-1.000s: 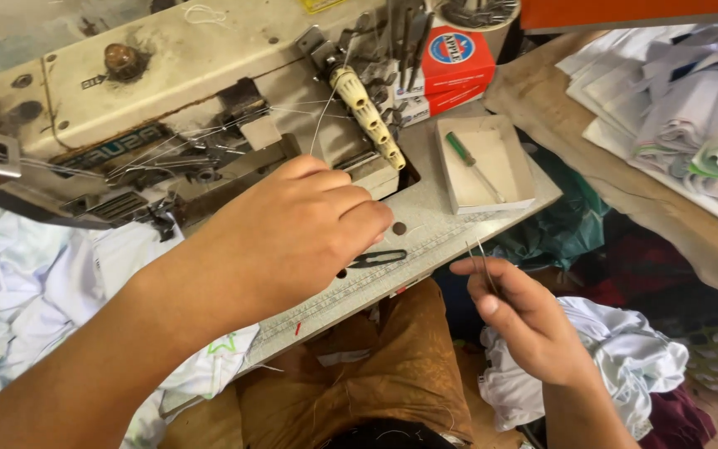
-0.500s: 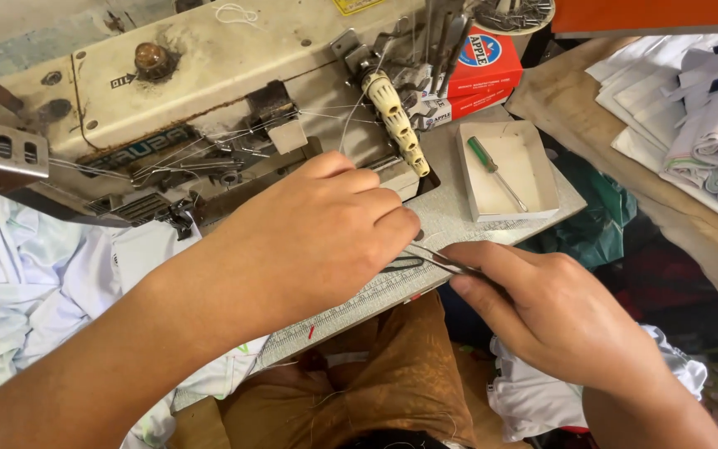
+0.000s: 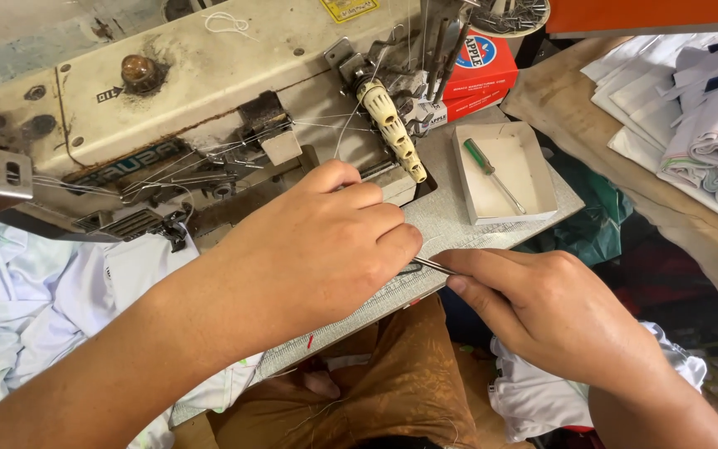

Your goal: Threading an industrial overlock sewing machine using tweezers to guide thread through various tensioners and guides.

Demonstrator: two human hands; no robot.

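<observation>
On machine bed: tweezers (image 3: 430, 265) pinched by right hand (image 3: 558, 320), tips hidden under left hand (image 3: 326, 258).
Long axis near-level, pointing left; left fingers curled, resting on the bed (image 3: 459, 233), grip indeterminate.

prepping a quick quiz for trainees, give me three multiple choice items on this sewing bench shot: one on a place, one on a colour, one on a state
1. Where does the screwdriver lie?
A. in the shallow white tray
B. on the folded cloth
C. in the left hand

2. What colour is the screwdriver's handle?
A. red
B. green
C. yellow

3. What is the right hand doing?
A. resting open on the lap
B. pinching thin metal tweezers
C. turning the machine's knob

Answers: 1 A, it lies inside the tray at the right of the machine bed. 2 B, the handle shows green. 3 B, thumb and forefinger close on the tweezers, whose tip runs under the left hand.
</observation>
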